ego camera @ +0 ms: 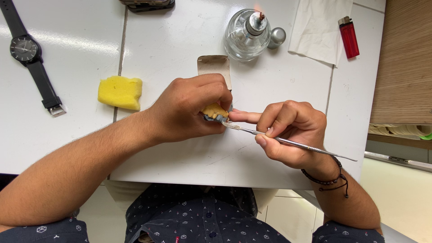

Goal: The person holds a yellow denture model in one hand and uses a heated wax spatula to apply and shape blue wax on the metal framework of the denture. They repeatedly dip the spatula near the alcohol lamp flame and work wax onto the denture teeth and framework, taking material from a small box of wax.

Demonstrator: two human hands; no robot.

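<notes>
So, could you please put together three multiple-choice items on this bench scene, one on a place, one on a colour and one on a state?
1. Where does the wristwatch lie?
A. at the far left of the white table
B. beside the lighter
C. under the sponge

2. What colour is the lighter?
A. blue
B. red
C. green

3. In what state is the glass spirit lamp?
A. capped and unlit
B. tipped on its side
C. upright with a small flame at the wick

Answers:
1 A: the watch lies flat at the left edge, beyond the yellow sponge.
2 B: its body is plainly red, next to the white tissue.
3 C: the wick shows a flame, and the metal cap sits beside the lamp.
</notes>
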